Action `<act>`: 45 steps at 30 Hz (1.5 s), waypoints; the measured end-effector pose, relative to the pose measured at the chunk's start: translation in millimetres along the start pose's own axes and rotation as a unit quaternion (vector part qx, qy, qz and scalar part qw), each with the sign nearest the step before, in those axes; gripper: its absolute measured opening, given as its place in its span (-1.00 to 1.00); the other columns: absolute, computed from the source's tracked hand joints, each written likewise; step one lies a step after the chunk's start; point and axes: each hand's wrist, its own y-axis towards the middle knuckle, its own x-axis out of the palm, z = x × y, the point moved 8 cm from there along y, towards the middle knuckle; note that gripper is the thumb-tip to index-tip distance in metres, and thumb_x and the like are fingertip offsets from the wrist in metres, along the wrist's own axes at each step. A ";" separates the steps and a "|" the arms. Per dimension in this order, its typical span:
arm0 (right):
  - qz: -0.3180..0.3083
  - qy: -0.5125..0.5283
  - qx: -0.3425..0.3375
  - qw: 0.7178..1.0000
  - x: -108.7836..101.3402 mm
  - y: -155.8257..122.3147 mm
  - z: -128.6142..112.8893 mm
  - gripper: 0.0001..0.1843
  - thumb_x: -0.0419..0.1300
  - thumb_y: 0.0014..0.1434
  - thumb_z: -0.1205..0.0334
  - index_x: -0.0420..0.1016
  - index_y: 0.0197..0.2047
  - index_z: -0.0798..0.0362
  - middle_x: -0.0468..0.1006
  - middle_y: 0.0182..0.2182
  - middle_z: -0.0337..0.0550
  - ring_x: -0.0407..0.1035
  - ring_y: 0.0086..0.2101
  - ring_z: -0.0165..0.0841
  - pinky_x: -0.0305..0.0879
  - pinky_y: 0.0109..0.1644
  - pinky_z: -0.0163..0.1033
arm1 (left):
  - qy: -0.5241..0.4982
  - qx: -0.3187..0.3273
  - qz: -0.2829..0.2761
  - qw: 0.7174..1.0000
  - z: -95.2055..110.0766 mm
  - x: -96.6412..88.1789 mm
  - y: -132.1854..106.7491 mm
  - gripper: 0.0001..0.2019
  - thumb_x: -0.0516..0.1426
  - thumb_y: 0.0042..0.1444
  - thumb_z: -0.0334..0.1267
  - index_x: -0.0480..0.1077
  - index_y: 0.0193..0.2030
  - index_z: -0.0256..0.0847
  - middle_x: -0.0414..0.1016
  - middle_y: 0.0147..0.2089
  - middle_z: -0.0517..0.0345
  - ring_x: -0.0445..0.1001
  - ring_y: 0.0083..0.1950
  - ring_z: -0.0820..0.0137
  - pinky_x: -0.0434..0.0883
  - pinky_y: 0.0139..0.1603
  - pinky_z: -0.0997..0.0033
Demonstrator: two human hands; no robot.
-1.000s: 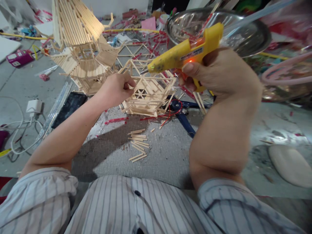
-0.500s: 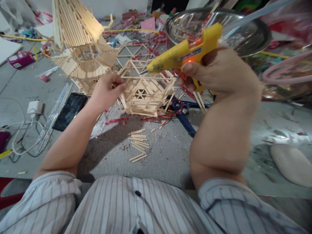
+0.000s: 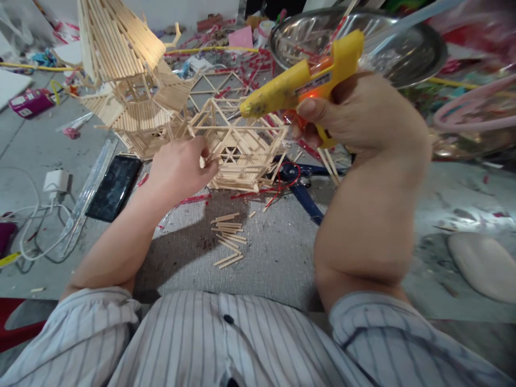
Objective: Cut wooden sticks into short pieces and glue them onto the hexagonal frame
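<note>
View from head: left hand [image 3: 177,169], lower than half a second ago, now pinches the near-left rim of the hexagonal stick frame [image 3: 237,145] at the grey mat's [image 3: 274,258] far edge. Right hand [image 3: 358,115] stays clenched round the yellow glue gun [image 3: 298,86], nozzle just above the frame's top; loose sticks [image 3: 228,239] lie mid-mat.

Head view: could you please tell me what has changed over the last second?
The left hand moved left, then down the left side of the stick frame, where it now pinches the edge. The right hand kept its grip on the glue gun, nozzle above the frame. The loose sticks stayed put.
</note>
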 end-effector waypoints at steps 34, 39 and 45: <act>0.034 0.161 0.041 0.986 56.9 22.4 23.4 -0.65 0.40 0.05 -0.14 0.46 -0.27 -0.11 0.61 -0.38 -0.18 0.56 -0.30 -0.25 0.57 -0.19 -0.14 | -0.015 0.116 -0.098 0.988 -14.8 6.3 3.2 -0.77 0.10 0.16 -0.16 0.56 -0.28 -0.19 0.62 -0.30 0.04 0.56 -0.22 0.29 0.31 -0.20 0.35; 0.030 0.164 0.033 0.985 57.0 23.9 23.7 -0.60 0.45 -0.03 -0.15 0.42 -0.38 -0.09 0.61 -0.39 -0.18 0.56 -0.36 -0.25 0.57 -0.24 -0.13 | -0.005 0.157 -0.075 0.985 -9.9 5.4 1.9 -0.76 0.08 0.19 -0.16 0.56 -0.26 -0.18 0.63 -0.29 0.07 0.55 -0.21 0.32 0.33 -0.18 0.38; 0.040 0.176 0.065 0.981 59.9 24.9 26.2 -0.67 0.40 0.12 -0.06 0.42 -0.33 -0.04 0.59 -0.42 -0.19 0.58 -0.30 -0.29 0.53 -0.29 -0.24 | 0.005 0.149 -0.077 0.986 -8.5 9.1 2.5 -0.78 0.08 0.21 -0.22 0.56 -0.26 -0.19 0.63 -0.28 0.08 0.56 -0.18 0.32 0.34 -0.13 0.39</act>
